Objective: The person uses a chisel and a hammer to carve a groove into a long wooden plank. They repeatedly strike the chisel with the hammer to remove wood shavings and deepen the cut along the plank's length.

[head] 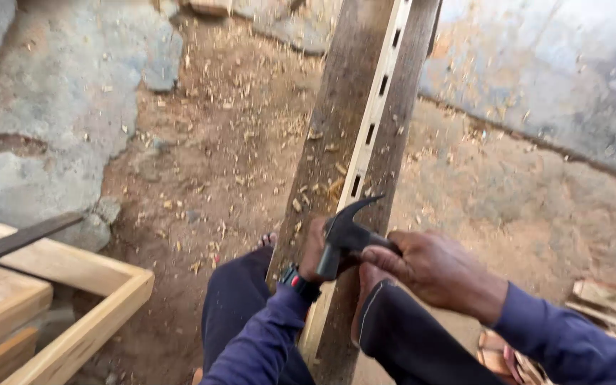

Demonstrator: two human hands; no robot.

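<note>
One long dark wooden beam [336,135] runs from the person's lap at 6 o'clock up to the top edge at 12 o'clock, tilting slightly to the right. A pale strip [373,121] lies along its middle, cut with a row of six small rectangular slots that show in view. Loose wood chips sit on the beam's face near its middle.

The right hand [433,269] is closed around the handle of one claw hammer [344,239], whose dark head sits just over the beam with the curved claw pointing toward 1 o'clock. The left hand [315,249] lies against the beam's left edge, mostly hidden behind the hammer head, so how far its fingers curl cannot be told; a dark watch with a red edge [299,280] is on that wrist. Both sleeves are dark blue.

The dirt floor [215,150] at 11 o'clock is strewn with shavings and offers open room left of the beam. At 8 o'clock stands a pale wooden frame [87,314] with a dark bar [19,241] laid across it. At 4 o'clock, near the right elbow, lie a few small wood offcuts [597,296]. Grey cement patches edge the floor at 10 and 2 o'clock.
</note>
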